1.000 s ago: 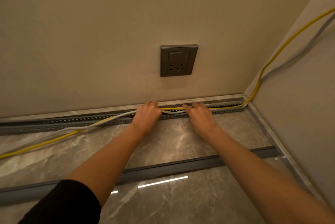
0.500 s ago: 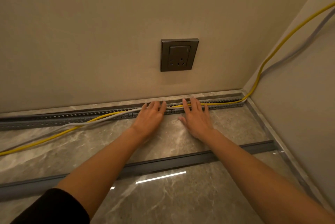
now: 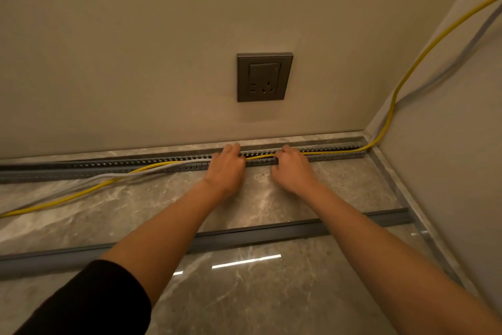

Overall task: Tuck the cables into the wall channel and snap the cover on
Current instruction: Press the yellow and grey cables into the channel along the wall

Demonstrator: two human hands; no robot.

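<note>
1. Slotted grey channel (image 3: 81,169) runs along the floor's far edge at the wall foot, uncovered.
2. Yellow cable (image 3: 331,152) and grey cable (image 3: 114,175) lie in the channel toward the right corner; left of the hands both trail out across the floor (image 3: 271,294).
3. Left hand (image 3: 226,169) and right hand (image 3: 292,169), fingers curled at the channel; whether they pinch the cables cannot be told.
4. Cover strip (image 3: 258,234) lies loose on the floor, under both forearms.
5. Socket (image 3: 264,77) on wall above.

The slotted grey channel (image 3: 89,167) runs along the wall's foot, the yellow cable (image 3: 330,152) and grey cable (image 3: 114,176) tucked in at right (loose on the floor leftward), the cover (image 3: 260,235) lying apart.
</note>
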